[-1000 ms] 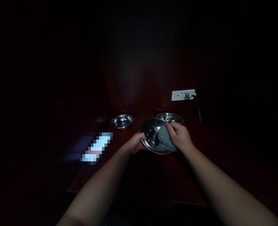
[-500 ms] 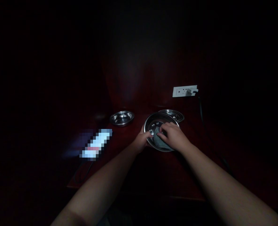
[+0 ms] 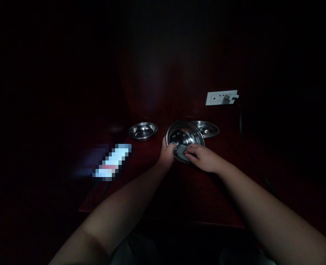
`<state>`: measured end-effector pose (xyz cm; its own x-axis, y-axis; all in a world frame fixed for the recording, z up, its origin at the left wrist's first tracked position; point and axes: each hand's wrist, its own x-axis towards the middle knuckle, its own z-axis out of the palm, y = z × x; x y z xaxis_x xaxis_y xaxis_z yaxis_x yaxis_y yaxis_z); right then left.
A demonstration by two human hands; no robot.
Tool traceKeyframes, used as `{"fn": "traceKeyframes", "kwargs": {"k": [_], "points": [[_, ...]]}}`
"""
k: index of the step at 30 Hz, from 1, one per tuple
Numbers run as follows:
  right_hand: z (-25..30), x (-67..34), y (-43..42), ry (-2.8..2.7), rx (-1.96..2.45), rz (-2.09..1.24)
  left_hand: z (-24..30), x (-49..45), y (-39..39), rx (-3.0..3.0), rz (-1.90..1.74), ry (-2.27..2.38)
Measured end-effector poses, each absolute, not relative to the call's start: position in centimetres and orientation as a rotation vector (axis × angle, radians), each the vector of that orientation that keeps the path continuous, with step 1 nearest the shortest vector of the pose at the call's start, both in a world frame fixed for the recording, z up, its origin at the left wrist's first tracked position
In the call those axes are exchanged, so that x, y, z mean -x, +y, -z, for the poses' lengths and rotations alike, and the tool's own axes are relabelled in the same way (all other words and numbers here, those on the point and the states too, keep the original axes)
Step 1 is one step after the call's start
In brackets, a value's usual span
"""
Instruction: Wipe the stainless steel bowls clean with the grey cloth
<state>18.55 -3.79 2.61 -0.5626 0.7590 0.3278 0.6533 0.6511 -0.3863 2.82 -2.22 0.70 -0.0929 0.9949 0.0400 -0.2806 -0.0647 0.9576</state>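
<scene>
Held bowl (image 3: 185, 131): shiny metal, in the person's two hands over the middle of the table, tilted so that its open side faces the wearer; whether its underside touches the tabletop cannot be told.
Left hand (image 3: 167, 154): closed on the bowl's left side, thumb over the near-left rim, the other fingers mostly hidden behind the wall.
Cloth (image 3: 182, 151): grey-green, textured, lying against the inside of the bowl at its near side, close to the left thumb.
Right hand (image 3: 203, 157): fingers bent and drawn together, holding the cloth at the near-right part of the bowl.
Right dish (image 3: 209, 129): shallow, shiny metal, on the table just behind the bowl, which covers its left edge from view.
Left dish (image 3: 143, 131): shiny metal, open side up, farther left and apart from the bowl.
Glowing screen (image 3: 113, 162): blurred into blocks, left of the left forearm.
Table (image 3: 193, 198): dark red, its front edge faintly lit.
Wall socket (image 3: 214, 98): white, beyond the right dish, with a plug (image 3: 230, 98) in it and a dark cable (image 3: 240, 121) hanging down.
</scene>
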Motion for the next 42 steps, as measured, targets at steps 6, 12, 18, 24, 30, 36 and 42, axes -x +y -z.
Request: {"fn": "traceKeyframes", "kwargs": {"k": [6,12,18,24,30,36,42], "points": [[-3.2,-18.3,-4.4,-2.380,1.019,-0.465,-0.7,-2.8,-2.1,-1.014,-1.481,1.025],[-2.8,-18.6,-4.1,-2.285,1.465,-0.166,-1.0,-3.0,-2.5,-0.994,-1.374,0.982],[-2.4,-19.3,-3.3,-2.186,1.415,0.032,-0.9,-3.0,-2.2,-0.962,-1.374,0.950],[-3.1,-19.2,-3.7,-2.053,1.395,0.166,-1.1,-2.8,-2.0,-0.957,-1.401,0.957],[-2.2,-18.6,-4.2,-2.415,1.282,-0.098,-0.5,-2.9,-1.9,-1.150,-1.563,0.911],[-2.4,-19.1,-4.2,-2.476,1.160,-0.252,0.2,-2.8,-1.3,-1.263,-1.672,0.876],[-2.5,-19.1,-4.1,-2.351,1.009,-0.654,0.3,-2.6,-1.2,-1.314,-1.636,0.863]]}}
